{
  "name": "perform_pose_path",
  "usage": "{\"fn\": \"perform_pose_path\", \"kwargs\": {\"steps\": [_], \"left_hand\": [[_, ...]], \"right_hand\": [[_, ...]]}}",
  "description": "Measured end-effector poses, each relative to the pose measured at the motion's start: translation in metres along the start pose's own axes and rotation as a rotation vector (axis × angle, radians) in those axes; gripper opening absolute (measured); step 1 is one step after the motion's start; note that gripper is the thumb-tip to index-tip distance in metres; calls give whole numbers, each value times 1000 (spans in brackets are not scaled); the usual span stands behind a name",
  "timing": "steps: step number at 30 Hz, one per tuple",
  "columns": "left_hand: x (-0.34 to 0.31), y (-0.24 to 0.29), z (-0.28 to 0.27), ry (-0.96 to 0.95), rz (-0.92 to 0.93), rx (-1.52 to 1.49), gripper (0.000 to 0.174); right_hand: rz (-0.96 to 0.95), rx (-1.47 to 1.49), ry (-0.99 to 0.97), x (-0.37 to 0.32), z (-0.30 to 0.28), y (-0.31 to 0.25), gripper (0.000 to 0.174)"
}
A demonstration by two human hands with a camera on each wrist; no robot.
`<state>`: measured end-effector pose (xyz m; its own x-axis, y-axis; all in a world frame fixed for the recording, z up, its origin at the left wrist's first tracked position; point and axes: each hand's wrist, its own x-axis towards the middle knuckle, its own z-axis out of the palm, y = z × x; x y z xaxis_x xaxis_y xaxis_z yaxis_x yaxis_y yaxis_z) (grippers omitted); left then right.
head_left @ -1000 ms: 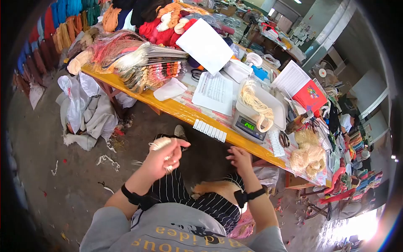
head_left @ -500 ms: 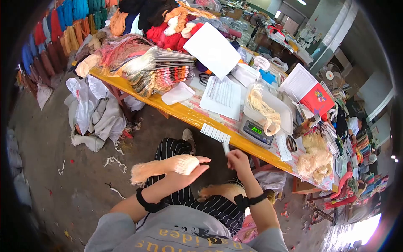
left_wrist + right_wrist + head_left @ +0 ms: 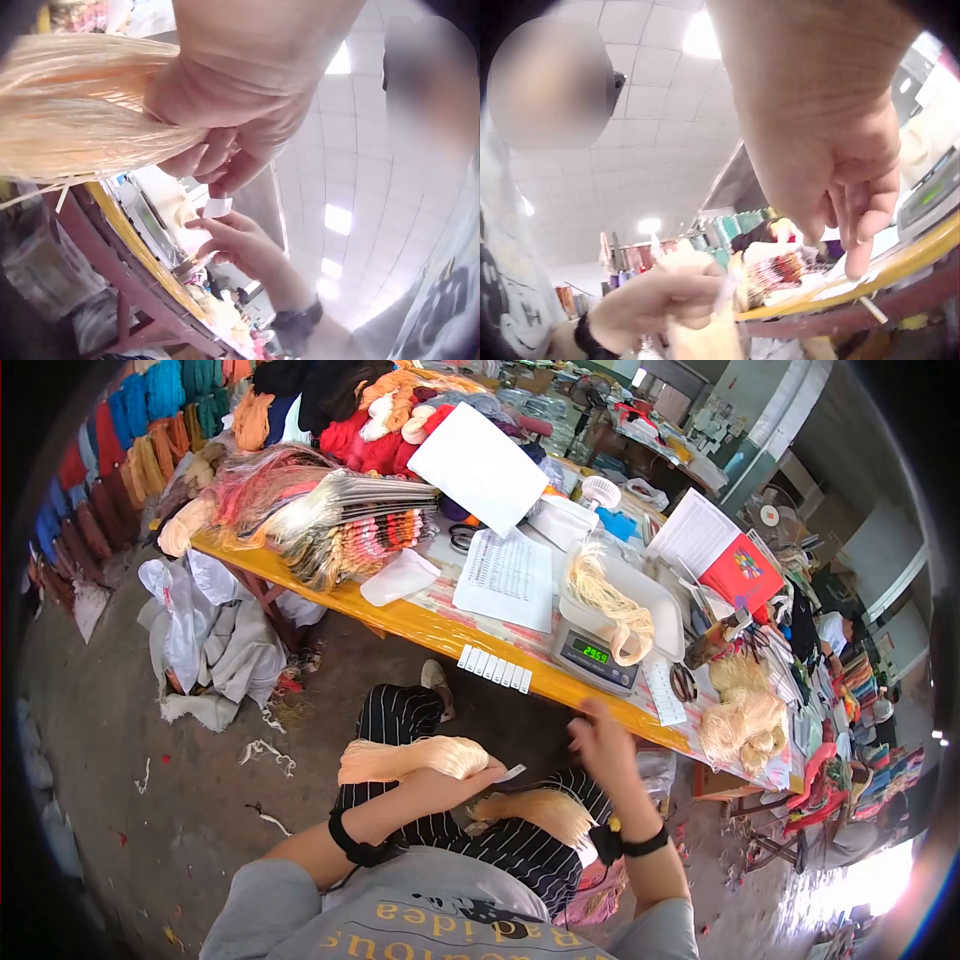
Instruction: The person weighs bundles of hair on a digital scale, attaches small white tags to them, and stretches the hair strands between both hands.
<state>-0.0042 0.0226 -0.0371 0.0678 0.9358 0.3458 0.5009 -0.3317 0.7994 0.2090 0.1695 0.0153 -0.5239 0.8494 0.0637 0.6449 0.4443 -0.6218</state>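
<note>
My left hand grips a peach-cream hank of yarn over my lap, and the strands trail off to the left. At that hand's fingertips a small white label sticks out; in the left wrist view the label overlaps the space between both hands. My right hand hangs near the table's front edge, blurred, fingers loosely bent and nothing between them. In the right wrist view its fingers point down close by the table edge. Across my striped trousers lies a second hank.
Several white labels line the yellow table edge. A digital scale bears a clear tub with cream yarn. Sheets, scissors and a loose cream yarn pile lie around; white sacks stand on the floor.
Half a second ago the right hand pinched a white label at the table edge; now a label is at the left fingertips and the right hand is free. The left hand has turned with its hank.
</note>
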Motion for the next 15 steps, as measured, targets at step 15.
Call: {"fn": "perform_pose_path", "kwargs": {"steps": [15], "left_hand": [[-3, 36, -11, -180, -64, -653, 21]], "right_hand": [[-128, -473, 74, 28, 19, 78, 17]]}}
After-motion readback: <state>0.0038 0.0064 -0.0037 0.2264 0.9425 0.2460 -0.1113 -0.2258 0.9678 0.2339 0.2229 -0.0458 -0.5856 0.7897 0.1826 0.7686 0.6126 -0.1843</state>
